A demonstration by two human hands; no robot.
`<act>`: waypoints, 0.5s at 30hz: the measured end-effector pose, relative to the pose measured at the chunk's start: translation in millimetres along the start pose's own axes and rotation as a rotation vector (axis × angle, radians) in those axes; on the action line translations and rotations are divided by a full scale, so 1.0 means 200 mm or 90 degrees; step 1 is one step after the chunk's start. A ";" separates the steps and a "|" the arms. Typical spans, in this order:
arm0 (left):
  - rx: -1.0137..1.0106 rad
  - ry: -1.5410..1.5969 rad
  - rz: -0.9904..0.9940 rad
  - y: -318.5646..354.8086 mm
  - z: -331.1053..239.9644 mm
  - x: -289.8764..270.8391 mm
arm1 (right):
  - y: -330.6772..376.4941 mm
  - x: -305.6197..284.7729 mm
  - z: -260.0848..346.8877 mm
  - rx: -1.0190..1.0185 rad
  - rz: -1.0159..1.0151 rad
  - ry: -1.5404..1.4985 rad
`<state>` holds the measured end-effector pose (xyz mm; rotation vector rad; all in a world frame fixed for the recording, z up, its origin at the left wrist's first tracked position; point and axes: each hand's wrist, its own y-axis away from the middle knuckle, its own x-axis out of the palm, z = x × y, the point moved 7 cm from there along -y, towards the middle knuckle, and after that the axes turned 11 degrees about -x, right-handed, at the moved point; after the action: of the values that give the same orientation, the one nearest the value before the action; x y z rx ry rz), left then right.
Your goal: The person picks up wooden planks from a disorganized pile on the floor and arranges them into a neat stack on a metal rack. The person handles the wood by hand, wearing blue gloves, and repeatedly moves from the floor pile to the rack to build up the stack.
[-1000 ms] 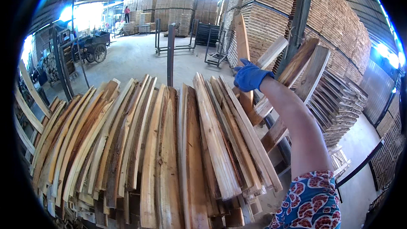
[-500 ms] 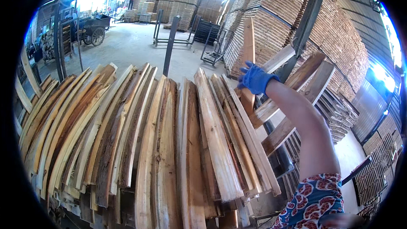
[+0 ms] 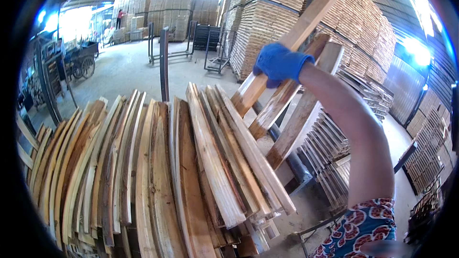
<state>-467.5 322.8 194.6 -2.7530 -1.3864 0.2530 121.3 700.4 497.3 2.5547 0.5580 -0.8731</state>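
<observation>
In the head view, the gloved right hand point(image 3: 282, 64) is wrapped around a tilted plank point(image 3: 319, 8), which rises from its grip toward the upper right; the fingers fold over the wood, probably because a full wrap steadies a long piece held in one hand. Whether the wood below the glove is the same plank's end cannot be told. The left hand is out of view. Beside and below the plank, two sloping boards point(image 3: 299, 126) slant the same way across a dark pipe point(image 3: 300, 173), which seems to prop them. To the left, rough boards point(image 3: 160, 181) lie side by side, nearly parallel, likely so that each can be grasped singly; an upright steel post point(image 3: 164, 62) stands at their far ends, perhaps to contain them.
</observation>
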 end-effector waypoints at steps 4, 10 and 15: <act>-0.021 0.082 0.059 0.01 0.02 0.04 | -0.08 0.19 0.08 -0.038 -0.026 -0.110; -0.004 0.099 -0.020 0.05 0.07 -0.05 | -0.28 0.32 0.15 -0.035 -0.037 -0.234; -0.117 0.287 -0.071 0.13 0.22 -0.05 | -0.30 0.30 0.22 -0.009 0.041 -0.189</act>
<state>-460.2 298.3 149.7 -2.6176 -1.4798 -0.4926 115.4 744.6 412.8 2.3552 0.3865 -1.1917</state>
